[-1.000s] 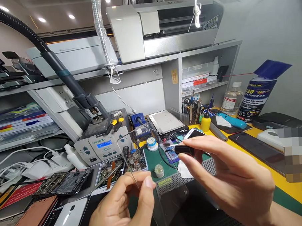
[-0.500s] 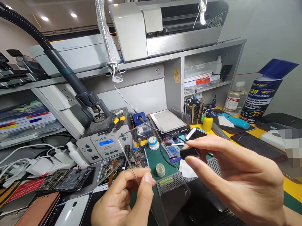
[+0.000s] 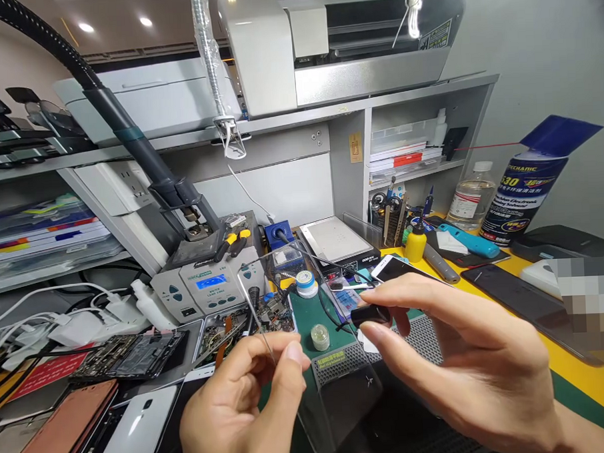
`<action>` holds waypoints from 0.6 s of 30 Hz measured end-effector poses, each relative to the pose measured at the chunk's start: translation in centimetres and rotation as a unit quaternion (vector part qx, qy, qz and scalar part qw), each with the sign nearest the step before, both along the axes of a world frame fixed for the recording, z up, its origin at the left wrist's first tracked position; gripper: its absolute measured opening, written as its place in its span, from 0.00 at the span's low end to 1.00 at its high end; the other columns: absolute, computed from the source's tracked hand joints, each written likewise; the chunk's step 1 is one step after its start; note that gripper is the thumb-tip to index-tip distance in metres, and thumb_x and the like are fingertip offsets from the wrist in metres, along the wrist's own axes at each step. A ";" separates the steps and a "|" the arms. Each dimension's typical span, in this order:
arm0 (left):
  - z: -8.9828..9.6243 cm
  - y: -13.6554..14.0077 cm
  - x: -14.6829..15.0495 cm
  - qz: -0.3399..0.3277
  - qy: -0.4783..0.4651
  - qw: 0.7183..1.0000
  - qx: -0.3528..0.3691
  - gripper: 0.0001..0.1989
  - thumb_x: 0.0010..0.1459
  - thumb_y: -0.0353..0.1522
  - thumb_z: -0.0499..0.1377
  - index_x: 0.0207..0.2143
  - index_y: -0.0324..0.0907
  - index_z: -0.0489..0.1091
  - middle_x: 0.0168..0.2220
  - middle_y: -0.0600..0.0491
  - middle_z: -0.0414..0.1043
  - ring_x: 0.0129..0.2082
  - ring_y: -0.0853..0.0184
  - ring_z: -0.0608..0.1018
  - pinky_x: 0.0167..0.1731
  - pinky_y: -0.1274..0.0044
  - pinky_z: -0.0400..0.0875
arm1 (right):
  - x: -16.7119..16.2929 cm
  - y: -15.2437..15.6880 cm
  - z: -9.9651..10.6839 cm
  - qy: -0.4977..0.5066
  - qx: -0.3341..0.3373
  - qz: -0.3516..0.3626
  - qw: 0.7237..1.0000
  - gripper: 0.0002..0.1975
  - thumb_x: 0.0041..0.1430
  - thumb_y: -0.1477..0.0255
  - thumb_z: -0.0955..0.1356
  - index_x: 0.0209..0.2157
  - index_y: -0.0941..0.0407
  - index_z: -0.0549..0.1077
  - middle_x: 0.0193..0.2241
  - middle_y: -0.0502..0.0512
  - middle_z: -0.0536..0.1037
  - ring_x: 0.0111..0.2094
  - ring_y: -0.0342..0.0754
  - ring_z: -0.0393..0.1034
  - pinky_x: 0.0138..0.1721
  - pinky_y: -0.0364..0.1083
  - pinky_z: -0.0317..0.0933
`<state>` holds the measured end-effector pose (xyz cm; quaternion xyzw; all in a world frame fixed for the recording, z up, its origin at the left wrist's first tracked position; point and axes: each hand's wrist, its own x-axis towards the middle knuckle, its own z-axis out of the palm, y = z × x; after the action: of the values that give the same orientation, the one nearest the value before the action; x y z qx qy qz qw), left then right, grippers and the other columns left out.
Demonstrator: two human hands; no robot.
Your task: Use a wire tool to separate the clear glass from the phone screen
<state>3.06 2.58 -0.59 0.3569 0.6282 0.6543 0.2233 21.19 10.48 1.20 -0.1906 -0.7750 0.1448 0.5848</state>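
Note:
My left hand pinches the left edge of a clear, phone-sized sheet with rounded corners between thumb and forefinger, holding it tilted. Across from it, my right hand grips a short black cylinder-shaped piece in its thumb and fingertips. The piece is close to the sheet's right edge; I cannot tell whether they touch. Behind the sheet stands a small glass jar on the green mat. Below lies a perforated grey pad with dark glossy surfaces over it.
A soldering station and a tray of circuit parts stand behind my left hand. Phones, including a white one, lie at left. On the right are a spray can, a yellow bottle and a dark phone.
My right hand has shifted a little left with the black piece, nearer to the clear sheet. My left hand keeps its pinch. The view has moved slightly.

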 end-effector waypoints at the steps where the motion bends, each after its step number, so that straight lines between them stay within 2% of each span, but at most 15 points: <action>1: -0.2 0.0 -0.3 -0.007 0.008 1.000 -0.004 0.17 0.47 0.46 0.71 0.30 0.41 0.83 0.26 0.49 0.81 0.23 0.69 0.78 0.23 0.86 0.75 | 0.0 0.0 0.0 0.000 0.004 -0.004 1.000 0.16 0.57 0.83 0.73 0.46 0.56 0.77 0.37 0.55 0.83 0.36 0.45 0.77 0.40 0.45 0.71; 10: -0.4 -0.2 -0.8 -0.017 0.040 0.999 0.021 0.14 0.49 0.44 0.71 0.29 0.42 0.83 0.24 0.49 0.81 0.21 0.68 0.80 0.23 0.86 0.76 | -0.1 0.0 0.2 -0.001 0.025 -0.036 0.999 0.15 0.57 0.83 0.73 0.46 0.57 0.77 0.35 0.52 0.83 0.32 0.42 0.75 0.37 0.42 0.70; 14: -0.4 0.0 -0.8 -0.017 0.057 0.998 0.021 0.14 0.49 0.43 0.71 0.29 0.42 0.83 0.24 0.49 0.81 0.21 0.67 0.80 0.22 0.85 0.77 | -0.1 0.1 0.4 -0.004 0.038 -0.055 0.998 0.15 0.57 0.82 0.74 0.46 0.56 0.77 0.36 0.53 0.84 0.33 0.43 0.77 0.38 0.43 0.71; 18: 0.0 -0.1 0.1 0.022 0.058 0.998 0.004 0.14 0.48 0.44 0.69 0.28 0.42 0.81 0.24 0.50 0.79 0.21 0.68 0.79 0.24 0.83 0.77 | -0.1 0.1 0.4 -0.002 0.046 -0.062 0.997 0.15 0.57 0.82 0.74 0.45 0.55 0.77 0.36 0.53 0.84 0.32 0.45 0.77 0.37 0.45 0.72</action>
<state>3.18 2.49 -0.57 0.3813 0.6451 0.6396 0.1711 21.13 10.61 1.65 -0.2120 -0.7686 0.0722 0.5993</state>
